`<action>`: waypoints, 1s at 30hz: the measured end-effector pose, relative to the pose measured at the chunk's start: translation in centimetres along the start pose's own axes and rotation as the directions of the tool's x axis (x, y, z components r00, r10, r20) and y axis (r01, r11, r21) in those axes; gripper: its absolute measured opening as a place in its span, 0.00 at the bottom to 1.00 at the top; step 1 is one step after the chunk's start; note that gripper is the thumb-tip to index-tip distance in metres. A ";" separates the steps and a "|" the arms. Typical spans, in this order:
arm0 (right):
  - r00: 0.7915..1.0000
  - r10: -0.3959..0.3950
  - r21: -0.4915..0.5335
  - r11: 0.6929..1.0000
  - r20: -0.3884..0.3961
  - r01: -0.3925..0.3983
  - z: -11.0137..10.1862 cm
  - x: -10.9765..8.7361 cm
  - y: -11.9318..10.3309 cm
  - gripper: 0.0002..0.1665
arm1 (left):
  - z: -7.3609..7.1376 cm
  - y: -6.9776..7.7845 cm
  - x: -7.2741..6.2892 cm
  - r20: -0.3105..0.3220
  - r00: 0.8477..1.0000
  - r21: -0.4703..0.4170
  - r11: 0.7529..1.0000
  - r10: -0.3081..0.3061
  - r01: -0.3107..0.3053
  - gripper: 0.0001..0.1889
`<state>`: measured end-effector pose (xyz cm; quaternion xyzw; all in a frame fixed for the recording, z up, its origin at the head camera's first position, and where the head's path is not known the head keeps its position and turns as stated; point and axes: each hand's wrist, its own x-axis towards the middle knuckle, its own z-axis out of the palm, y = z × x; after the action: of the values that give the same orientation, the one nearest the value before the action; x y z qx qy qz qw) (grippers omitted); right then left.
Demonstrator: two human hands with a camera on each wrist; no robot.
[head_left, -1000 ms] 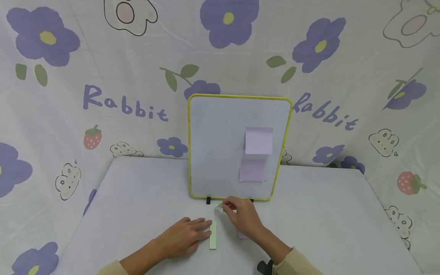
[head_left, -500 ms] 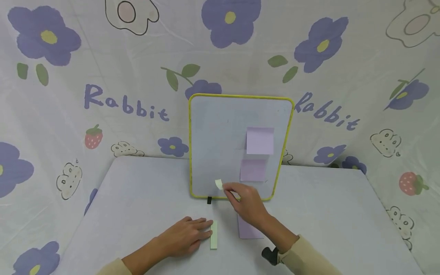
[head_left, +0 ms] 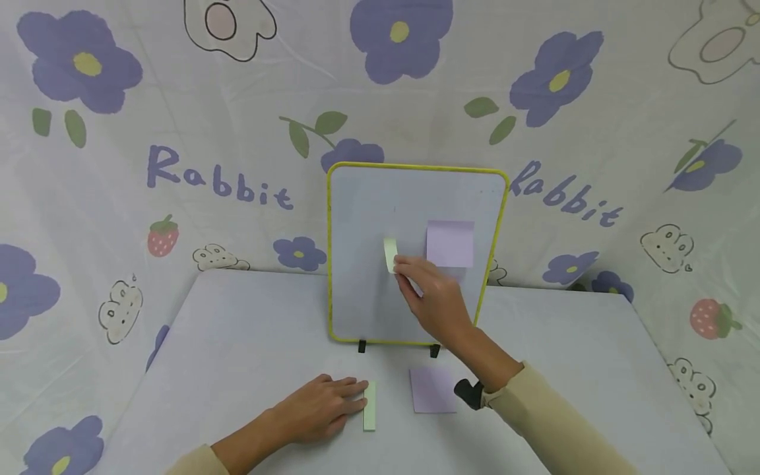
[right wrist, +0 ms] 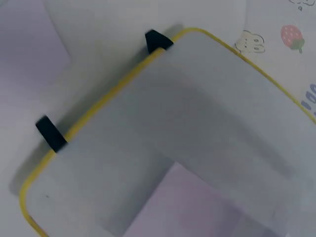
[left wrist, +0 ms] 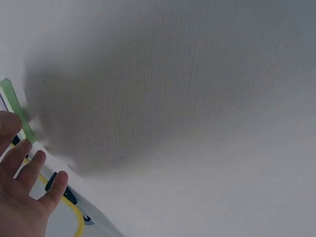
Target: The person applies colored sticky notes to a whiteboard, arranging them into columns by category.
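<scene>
My right hand (head_left: 436,300) pinches a narrow pale green sticky note (head_left: 389,253) by its lower end, in front of the yellow-framed whiteboard (head_left: 362,290). Whether the note's top touches the board, I cannot tell. On the table, my left hand (head_left: 317,409) lies with fingers extended, their tips on a narrow pad of green sticky notes (head_left: 369,419). The left wrist view shows this hand (left wrist: 22,197) and the green pad (left wrist: 19,111) at its left edge. My right hand is outside the right wrist view, where the board (right wrist: 148,108) fills most of the picture.
A square purple sticky note (head_left: 450,244) is on the board's right side; another below it (right wrist: 182,207) is mostly behind my right hand in the head view. A purple pad (head_left: 432,390) lies on the table. Black feet (head_left: 362,346) support the board before a patterned cloth.
My right hand has risen from near the table to the middle of the board, carrying the green sticky note. My left hand stays on the green pad.
</scene>
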<state>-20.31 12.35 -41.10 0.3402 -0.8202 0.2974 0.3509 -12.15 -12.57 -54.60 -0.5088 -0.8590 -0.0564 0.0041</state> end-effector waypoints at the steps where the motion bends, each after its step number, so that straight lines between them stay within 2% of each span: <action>1: 1.000 0.010 -0.007 1.000 -0.002 -0.010 -0.1 0.4 0.0 0.10 | 0.0 0.0 0.0 -0.005 1.000 0.005 1.000 0.002 -0.002 0.19; 5: 0.999 0.033 -0.022 0.999 -0.030 -0.034 -0.1 1.6 0.4 0.10 | 0.1 0.0 -0.1 -0.026 1.000 0.025 1.000 0.014 -0.013 0.19; 11: 0.998 0.033 -0.043 0.998 -0.050 -0.035 0.0 2.7 1.0 0.09 | -0.3 0.2 -0.1 -0.009 1.000 0.035 0.999 0.008 -0.007 0.19; 19: 0.999 0.050 -0.069 0.996 0.001 -0.050 0.4 2.7 1.4 0.10 | -0.9 0.2 0.1 0.016 1.000 0.015 1.000 -0.008 0.008 0.19; 25: 0.997 0.068 -0.094 0.994 0.035 -0.064 0.4 2.6 1.6 0.10 | -1.0 0.1 0.3 0.033 0.998 -0.031 0.998 -0.045 0.046 0.18; 30: 0.996 0.073 -0.110 0.992 0.043 -0.068 0.4 2.6 1.6 0.10 | -1.2 0.0 0.8 0.000 0.999 -0.053 0.997 -0.052 0.052 0.15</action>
<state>-23.05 12.08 -39.67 0.2985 -0.8545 0.2567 0.3387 -12.60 -11.99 -53.37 -0.4861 -0.8702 -0.0798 -0.0105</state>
